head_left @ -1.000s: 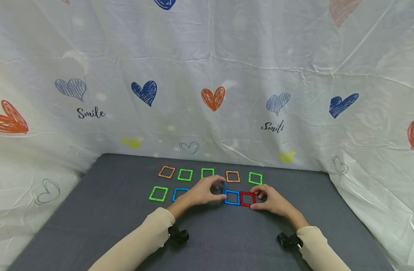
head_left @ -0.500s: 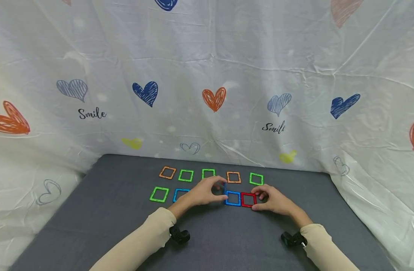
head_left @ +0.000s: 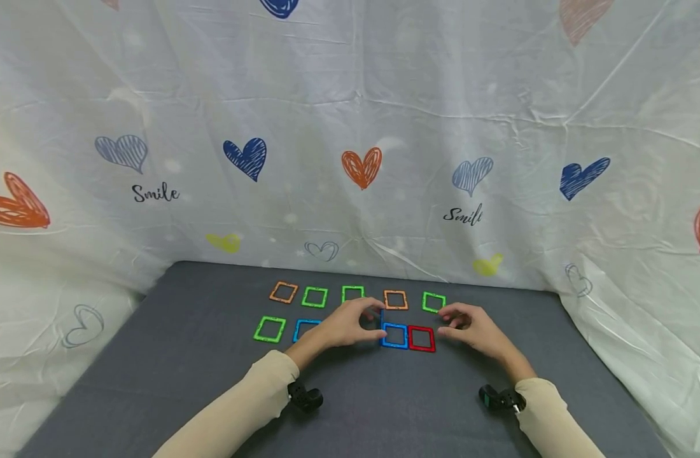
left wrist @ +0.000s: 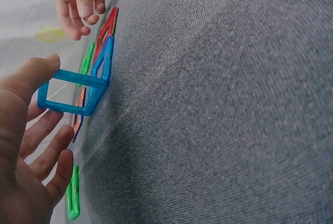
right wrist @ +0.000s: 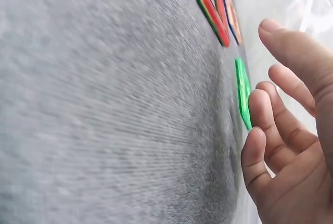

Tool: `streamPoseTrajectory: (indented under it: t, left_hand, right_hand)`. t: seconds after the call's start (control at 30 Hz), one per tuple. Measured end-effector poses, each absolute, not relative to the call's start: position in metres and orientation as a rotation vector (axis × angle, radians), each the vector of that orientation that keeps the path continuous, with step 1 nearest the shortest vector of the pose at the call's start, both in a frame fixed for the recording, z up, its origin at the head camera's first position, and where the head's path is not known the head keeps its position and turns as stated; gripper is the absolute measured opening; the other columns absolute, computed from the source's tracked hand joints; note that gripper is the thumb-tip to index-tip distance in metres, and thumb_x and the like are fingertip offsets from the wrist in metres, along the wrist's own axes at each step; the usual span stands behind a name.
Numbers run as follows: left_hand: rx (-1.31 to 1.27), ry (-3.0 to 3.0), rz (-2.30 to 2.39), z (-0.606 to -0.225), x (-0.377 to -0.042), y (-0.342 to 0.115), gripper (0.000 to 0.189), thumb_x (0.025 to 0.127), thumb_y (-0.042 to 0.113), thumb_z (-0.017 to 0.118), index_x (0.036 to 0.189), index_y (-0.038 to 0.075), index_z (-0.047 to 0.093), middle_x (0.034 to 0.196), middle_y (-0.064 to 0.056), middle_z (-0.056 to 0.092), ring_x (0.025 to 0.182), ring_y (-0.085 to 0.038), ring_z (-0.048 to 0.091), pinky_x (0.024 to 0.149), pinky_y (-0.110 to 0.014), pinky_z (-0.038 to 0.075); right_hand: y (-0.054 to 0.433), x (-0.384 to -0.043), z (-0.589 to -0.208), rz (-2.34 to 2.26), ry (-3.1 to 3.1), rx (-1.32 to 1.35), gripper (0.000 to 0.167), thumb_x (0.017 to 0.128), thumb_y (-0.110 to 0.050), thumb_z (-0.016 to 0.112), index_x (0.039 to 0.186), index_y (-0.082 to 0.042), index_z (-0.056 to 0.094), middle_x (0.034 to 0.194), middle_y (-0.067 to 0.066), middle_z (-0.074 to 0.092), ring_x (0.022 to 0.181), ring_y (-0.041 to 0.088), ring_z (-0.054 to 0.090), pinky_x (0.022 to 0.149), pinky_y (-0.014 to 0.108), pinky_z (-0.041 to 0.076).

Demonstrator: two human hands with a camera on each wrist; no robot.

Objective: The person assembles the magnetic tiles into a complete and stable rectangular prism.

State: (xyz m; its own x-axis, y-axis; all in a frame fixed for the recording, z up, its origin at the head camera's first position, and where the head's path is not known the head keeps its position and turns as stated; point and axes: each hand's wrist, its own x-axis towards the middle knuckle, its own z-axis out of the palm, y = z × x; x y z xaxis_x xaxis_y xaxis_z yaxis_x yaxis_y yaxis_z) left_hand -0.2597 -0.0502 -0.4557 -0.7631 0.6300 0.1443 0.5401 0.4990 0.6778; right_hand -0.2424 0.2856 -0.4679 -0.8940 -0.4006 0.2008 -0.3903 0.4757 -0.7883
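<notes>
My left hand (head_left: 345,324) pinches a blue square magnetic tile (left wrist: 80,78) by its outer edges, thumb on one side and fingers on the other. This open-framed tile stands on edge, its lower side against a second blue tile (head_left: 394,346) that lies flat. Edge to edge with the flat blue one, on its right, lies a red tile (head_left: 422,350). Just right of the red tile is my right hand (head_left: 477,327), holding nothing, its fingers and thumb spread apart in the right wrist view.
Along the back lie an orange tile (head_left: 396,308), a green tile (head_left: 433,311) and several more. Farther left are another green tile (head_left: 269,318) and a blue tile partly behind my left arm. A grey cloth (head_left: 361,401) covers the table; a white printed curtain (head_left: 304,210) hangs behind.
My right hand has let go of the red tile and moved right and slightly back. The left hand keeps its hold on the upright blue tile, in the same place.
</notes>
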Motion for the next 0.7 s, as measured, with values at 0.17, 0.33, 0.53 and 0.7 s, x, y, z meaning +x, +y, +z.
streamPoseTrajectory:
  t: [0.17, 0.33, 0.53, 0.7]
  left_hand:
    - [1.020, 2.622, 1.112, -0.457, -0.260, -0.049, 0.056, 0.091, 0.032, 0.079, 0.138, 0.008, 0.059, 0.133, -0.005, 0.062, 0.109, -0.019, 0.065, 0.093, -0.036, 0.051]
    - [1.016, 2.624, 1.105, -0.456, -0.259, -0.049, 0.056, 0.092, 0.031, 0.079, 0.139, 0.009, 0.059, 0.133, -0.006, 0.061, 0.109, -0.019, 0.065, 0.093, -0.036, 0.051]
    - [1.025, 2.628, 1.102, -0.456, -0.259, -0.051, 0.057, 0.092, 0.032, 0.079, 0.139, 0.008, 0.058, 0.133, -0.006, 0.061, 0.109, -0.019, 0.065, 0.092, -0.036, 0.051]
    - [1.027, 2.628, 1.099, -0.456, -0.259, -0.052, 0.057, 0.092, 0.032, 0.079, 0.139, 0.007, 0.058, 0.133, -0.006, 0.061, 0.108, -0.019, 0.064, 0.092, -0.037, 0.051]
  right_hand:
    - [0.292, -0.251, -0.470, -1.483, 2.717, -0.687, 0.035, 0.088, -0.009, 0.082, 0.117, 0.004, 0.068, 0.104, 0.016, 0.068, 0.082, 0.021, 0.064, 0.068, 0.029, 0.052]
    - [0.301, -0.260, -0.473, -1.451, 2.782, -0.655, 0.037, 0.087, -0.010, 0.083, 0.118, 0.004, 0.068, 0.105, 0.016, 0.068, 0.082, 0.019, 0.063, 0.069, 0.029, 0.051]
    - [0.306, -0.269, -0.474, -1.402, 2.829, -0.627, 0.041, 0.085, -0.012, 0.085, 0.119, 0.002, 0.068, 0.107, 0.016, 0.068, 0.083, 0.020, 0.060, 0.070, 0.029, 0.050]
    - [0.304, -0.276, -0.475, -1.354, 2.868, -0.599, 0.046, 0.082, -0.016, 0.088, 0.120, 0.002, 0.069, 0.106, 0.015, 0.066, 0.084, 0.022, 0.058, 0.072, 0.029, 0.048]
